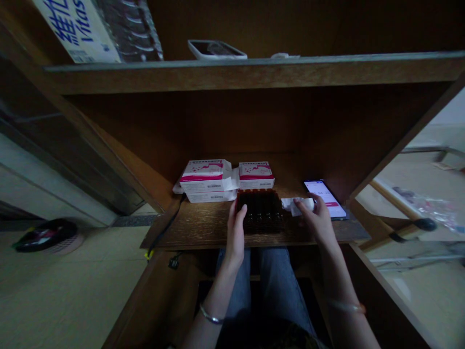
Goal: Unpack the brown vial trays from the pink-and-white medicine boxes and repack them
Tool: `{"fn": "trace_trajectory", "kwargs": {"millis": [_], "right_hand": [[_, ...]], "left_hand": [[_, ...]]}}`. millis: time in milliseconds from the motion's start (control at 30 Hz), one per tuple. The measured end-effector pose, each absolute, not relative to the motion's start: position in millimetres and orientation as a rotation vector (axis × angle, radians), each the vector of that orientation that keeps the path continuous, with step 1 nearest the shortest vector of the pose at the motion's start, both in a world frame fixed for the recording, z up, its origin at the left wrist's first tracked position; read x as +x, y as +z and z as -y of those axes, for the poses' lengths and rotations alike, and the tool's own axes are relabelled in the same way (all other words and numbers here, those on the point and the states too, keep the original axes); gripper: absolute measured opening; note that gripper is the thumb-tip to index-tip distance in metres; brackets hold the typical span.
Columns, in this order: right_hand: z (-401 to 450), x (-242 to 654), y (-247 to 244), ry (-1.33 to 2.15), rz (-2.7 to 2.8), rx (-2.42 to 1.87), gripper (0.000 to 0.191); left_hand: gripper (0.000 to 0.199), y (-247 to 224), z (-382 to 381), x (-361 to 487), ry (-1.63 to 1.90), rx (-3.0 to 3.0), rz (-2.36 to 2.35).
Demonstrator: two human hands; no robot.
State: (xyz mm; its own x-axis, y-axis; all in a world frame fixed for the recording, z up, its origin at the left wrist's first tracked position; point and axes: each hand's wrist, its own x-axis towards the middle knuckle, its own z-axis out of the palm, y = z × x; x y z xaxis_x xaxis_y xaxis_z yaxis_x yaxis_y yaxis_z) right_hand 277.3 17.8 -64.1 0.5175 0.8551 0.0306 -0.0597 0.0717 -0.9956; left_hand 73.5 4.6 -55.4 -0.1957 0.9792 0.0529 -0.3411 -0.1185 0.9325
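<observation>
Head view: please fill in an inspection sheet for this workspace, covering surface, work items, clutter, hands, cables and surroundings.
Surface: wooden board, finish worn.
Work items: brown tray in front of pink-and-white boxes, a left stack and a right box; crumpled white piece, material unclear.
Clutter: phone, screen lit, beside the right hand.
Hands: left hand grips the tray's left side; right hand holds the white piece.
Cables: dark cord or strap over the board's left part.
Surroundings: upper shelf bearing a bottle pack; lined basket on the floor, left.
</observation>
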Motion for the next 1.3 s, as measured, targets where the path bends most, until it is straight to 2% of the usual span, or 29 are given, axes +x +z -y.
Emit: {"fn": "trace_trajectory", "kwargs": {"millis": [200, 367, 567, 733, 1067, 1300], "right_hand": [[-15, 283, -63, 0.653, 0.867, -1.537, 0.065], [-11, 286, -61, 0.434, 0.963, -1.675, 0.056], [-8, 293, -59, 0.364, 1.012, -1.744, 0.048], [-5, 298, -57, 0.246, 1.098, -1.827, 0.050], [3, 308, -61, 0.266, 1.027, -1.785, 0.048], [7, 314, -58, 0.155, 0.954, -1.857, 0.048]], "left_hand": [[0.047, -61, -7, 74, 1.603, 0.768, -0.952], [0.047, -63, -8, 74, 1.608, 0.765, -0.955], [0.048, -65, -8, 74, 1.603, 0.772, -0.933], [0.046, -68, -9, 73, 1.609, 0.766, -0.926], [0.048, -70, -10, 72, 1.603, 0.741, -0.860], [0.040, -66, -8, 73, 1.626, 0.697, -0.831]]}}
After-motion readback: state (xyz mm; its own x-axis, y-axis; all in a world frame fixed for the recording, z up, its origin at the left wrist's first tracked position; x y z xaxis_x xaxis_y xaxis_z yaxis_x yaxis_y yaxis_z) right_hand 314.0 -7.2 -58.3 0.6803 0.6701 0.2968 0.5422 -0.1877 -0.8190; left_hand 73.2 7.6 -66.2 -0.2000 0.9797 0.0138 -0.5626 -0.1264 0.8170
